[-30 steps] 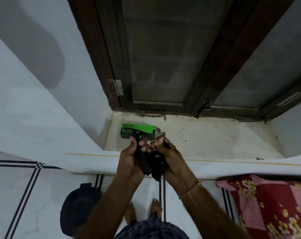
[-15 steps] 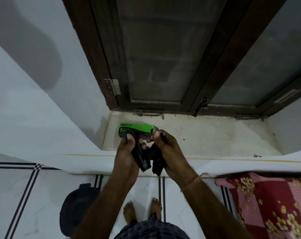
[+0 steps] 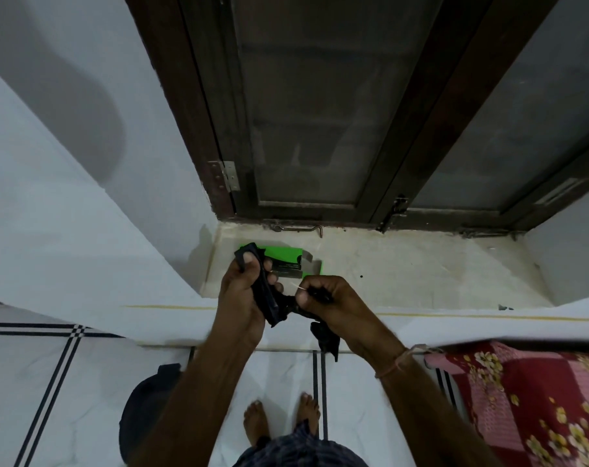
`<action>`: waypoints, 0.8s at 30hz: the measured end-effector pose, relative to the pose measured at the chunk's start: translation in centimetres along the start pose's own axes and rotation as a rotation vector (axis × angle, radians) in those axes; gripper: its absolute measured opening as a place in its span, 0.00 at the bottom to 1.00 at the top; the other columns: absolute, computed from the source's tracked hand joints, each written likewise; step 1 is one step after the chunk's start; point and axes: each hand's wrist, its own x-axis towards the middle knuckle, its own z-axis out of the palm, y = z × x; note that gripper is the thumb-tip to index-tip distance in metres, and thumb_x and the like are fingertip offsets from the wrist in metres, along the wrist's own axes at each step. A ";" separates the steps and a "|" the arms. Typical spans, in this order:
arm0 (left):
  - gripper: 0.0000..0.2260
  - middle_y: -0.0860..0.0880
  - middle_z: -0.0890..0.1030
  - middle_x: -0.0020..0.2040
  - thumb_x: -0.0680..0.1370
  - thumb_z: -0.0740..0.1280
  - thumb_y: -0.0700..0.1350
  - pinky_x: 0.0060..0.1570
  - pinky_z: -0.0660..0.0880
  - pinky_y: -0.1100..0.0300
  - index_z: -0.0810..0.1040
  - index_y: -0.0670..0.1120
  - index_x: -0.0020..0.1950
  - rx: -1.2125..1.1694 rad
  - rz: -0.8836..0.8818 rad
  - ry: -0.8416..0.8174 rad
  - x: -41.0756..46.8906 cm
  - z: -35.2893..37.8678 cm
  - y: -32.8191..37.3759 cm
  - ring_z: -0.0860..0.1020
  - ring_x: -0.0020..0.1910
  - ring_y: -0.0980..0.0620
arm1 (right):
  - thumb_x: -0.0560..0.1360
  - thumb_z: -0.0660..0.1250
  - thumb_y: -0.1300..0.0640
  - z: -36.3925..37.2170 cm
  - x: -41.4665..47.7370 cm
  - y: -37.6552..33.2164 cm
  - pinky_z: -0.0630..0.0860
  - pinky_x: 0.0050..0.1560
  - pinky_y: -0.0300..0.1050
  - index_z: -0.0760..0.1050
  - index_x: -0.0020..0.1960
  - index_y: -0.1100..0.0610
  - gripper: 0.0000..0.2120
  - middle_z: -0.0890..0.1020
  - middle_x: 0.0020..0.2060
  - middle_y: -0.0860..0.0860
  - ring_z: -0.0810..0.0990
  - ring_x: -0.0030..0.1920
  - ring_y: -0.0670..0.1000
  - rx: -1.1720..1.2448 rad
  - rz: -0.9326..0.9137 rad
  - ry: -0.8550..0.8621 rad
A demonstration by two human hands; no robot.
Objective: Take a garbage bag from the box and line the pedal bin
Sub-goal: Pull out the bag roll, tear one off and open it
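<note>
A pale stone window sill (image 3: 404,274) runs below a dark wooden window frame (image 3: 380,156), with white walls on both sides and a white tiled floor (image 3: 50,382) crossed by black lines beneath. Held above the sill's front edge is a black garbage bag (image 3: 273,306), still crumpled and folded into a narrow strip. The left hand (image 3: 244,291) is closed around the strip's upper part, thumb pressed on the end that sticks up past the fingers. The right hand (image 3: 327,301) is closed in a fist on the other part, and a loose tail of the bag hangs down under that wrist. The two hands are just beside each other, with the bag stretched between them. Just behind the left hand, a green box (image 3: 291,261) lies flat on the sill with its right end flap open. Down on the floor, a dark pedal bin (image 3: 145,409) stands to the left of the person's bare feet (image 3: 279,419), partly hidden by the left forearm. A red flowered cloth (image 3: 522,399) fills the lower right corner.
</note>
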 end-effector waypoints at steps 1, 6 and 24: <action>0.09 0.49 0.77 0.38 0.85 0.59 0.48 0.33 0.76 0.59 0.73 0.43 0.51 -0.002 -0.013 0.006 0.2 0.1 -0.1 0.74 0.31 0.54 | 0.80 0.67 0.60 0.1 -0.1 0.1 0.76 0.47 0.38 0.77 0.39 0.59 0.10 0.74 0.34 0.52 0.74 0.38 0.47 0.021 -0.013 0.009; 0.08 0.48 0.75 0.39 0.86 0.58 0.47 0.28 0.73 0.62 0.74 0.45 0.51 -0.014 0.019 0.080 0.9 -1.2 0.4 0.72 0.29 0.55 | 0.82 0.66 0.56 -1.0 -1.5 0.3 0.71 0.38 0.37 0.79 0.36 0.49 0.15 0.77 0.31 0.44 0.72 0.33 0.42 0.196 -0.035 0.141; 0.11 0.44 0.81 0.51 0.74 0.68 0.44 0.54 0.82 0.50 0.76 0.43 0.55 -0.180 -0.183 -0.002 0.4 0.8 -2.2 0.84 0.52 0.48 | 0.78 0.73 0.60 0.4 -0.5 2.0 0.82 0.57 0.48 0.84 0.61 0.57 0.12 0.88 0.52 0.51 0.86 0.53 0.49 -0.020 -0.143 0.363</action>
